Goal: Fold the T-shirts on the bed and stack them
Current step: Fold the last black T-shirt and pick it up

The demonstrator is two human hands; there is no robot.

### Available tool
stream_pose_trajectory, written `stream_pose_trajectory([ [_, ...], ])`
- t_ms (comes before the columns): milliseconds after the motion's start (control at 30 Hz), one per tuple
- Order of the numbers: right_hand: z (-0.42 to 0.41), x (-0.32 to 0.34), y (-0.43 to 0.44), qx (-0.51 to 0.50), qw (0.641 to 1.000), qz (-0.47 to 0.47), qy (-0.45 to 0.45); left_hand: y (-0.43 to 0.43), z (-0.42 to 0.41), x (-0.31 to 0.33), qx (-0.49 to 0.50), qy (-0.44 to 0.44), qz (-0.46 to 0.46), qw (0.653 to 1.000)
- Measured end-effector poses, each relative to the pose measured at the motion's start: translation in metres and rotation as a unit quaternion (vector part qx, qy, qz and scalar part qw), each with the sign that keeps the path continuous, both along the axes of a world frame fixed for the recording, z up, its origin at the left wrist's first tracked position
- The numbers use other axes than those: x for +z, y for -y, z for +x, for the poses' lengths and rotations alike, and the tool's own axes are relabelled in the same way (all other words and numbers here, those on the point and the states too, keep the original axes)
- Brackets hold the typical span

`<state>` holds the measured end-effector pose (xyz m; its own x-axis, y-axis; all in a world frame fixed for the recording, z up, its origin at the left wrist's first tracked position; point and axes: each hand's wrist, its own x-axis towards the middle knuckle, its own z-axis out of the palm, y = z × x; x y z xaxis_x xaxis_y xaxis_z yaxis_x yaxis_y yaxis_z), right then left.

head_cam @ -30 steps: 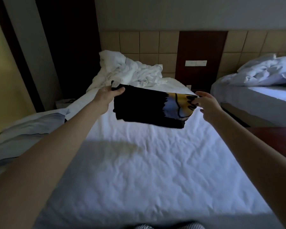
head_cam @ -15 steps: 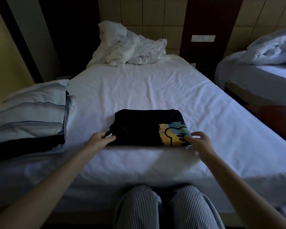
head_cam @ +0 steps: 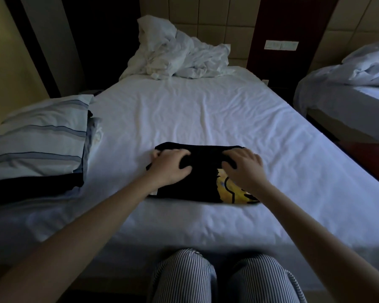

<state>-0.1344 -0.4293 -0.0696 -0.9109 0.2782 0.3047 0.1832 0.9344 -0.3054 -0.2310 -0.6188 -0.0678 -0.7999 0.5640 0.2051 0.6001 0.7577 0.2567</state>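
**Two Hands Down on One Folded Shirt**

One bed (head_cam: 206, 110) in the middle, with a white sheet. One black T-shirt (head_cam: 201, 184), folded, flat on the bed, close to the bed's near edge. One yellow picture (head_cam: 230, 193) showing on the shirt, toward the bed's right side.

Two hands, both on top of the shirt. The left hand (head_cam: 170, 166) toward the bed's left side, fingers curled, grabbing a bit of black cloth. The right hand (head_cam: 243, 169) toward the bed's right side, fingers bent the same way, gripping cloth too.

One pile of folded clothes (head_cam: 37, 145) on the left side of the bed, a striped one on top, a dark one under it. Cannot tell how many in all. One heap of white sheets (head_cam: 179, 55), crumpled, at the far end of the bed. One second bed (head_cam: 341, 110) off the right side of the bed. Two knees (head_cam: 184, 278) in striped trousers, just below the bed's near edge.

Half a second back: hands at the shirt's near corners. Now up on top, farther from the bed's near edge. Shirt in the same spot on the bed. One second back: shirt up in the air, held above the bed.
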Motion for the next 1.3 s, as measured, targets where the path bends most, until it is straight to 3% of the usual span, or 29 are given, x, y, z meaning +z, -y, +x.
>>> stream_pose_trajectory([
  [67, -0.023, -0.01, 0.002, 0.025, 0.993, 0.078, 0.089, -0.03, -0.015, -0.003, -0.07, 0.012, -0.109, 0.991],
  [167, -0.044, -0.04, -0.013, 0.023, 0.977, 0.104, 0.185, -0.051, -0.039, -0.031, -0.05, 0.075, -0.206, 0.974],
  [300, -0.055, -0.07, -0.024, 0.019, 0.981, 0.048, 0.188, -0.051, -0.052, -0.065, -0.018, 0.093, -0.157, 0.983],
  [467, -0.055, -0.056, -0.028, 0.037, 0.972, 0.034, 0.229, -0.051, -0.053, -0.052, -0.031, 0.123, -0.178, 0.976],
  [567, -0.061, -0.029, -0.042, 0.054, 0.988, -0.014, 0.144, -0.038, -0.076, -0.032, -0.04, 0.134, -0.143, 0.98],
  [633, -0.058, -0.032, -0.054, 0.028, 0.993, 0.007, 0.111, -0.022, -0.093, -0.037, -0.001, 0.113, -0.128, 0.985],
  [733, -0.048, -0.066, -0.059, 0.01, 0.986, 0.002, 0.167, -0.009, -0.097, -0.068, 0.044, 0.085, -0.115, 0.989],
  [1033, -0.049, -0.063, -0.06, 0.022, 0.982, 0.024, 0.187, -0.01, -0.086, -0.063, 0.048, 0.086, -0.075, 0.992],
  [1133, -0.059, -0.036, -0.062, 0.031, 0.969, 0.076, 0.231, -0.009, -0.057, -0.046, 0.064, 0.054, 0.022, 0.996],
  [1233, -0.068, -0.011, -0.052, 0.087, 0.972, 0.096, 0.195, -0.004, 0.003, -0.028, 0.065, -0.016, 0.236, 0.969],
  [1300, -0.075, -0.001, -0.039, 0.135, 0.977, 0.111, 0.119, -0.003, 0.046, -0.021, 0.105, 0.108, 0.359, 0.921],
])
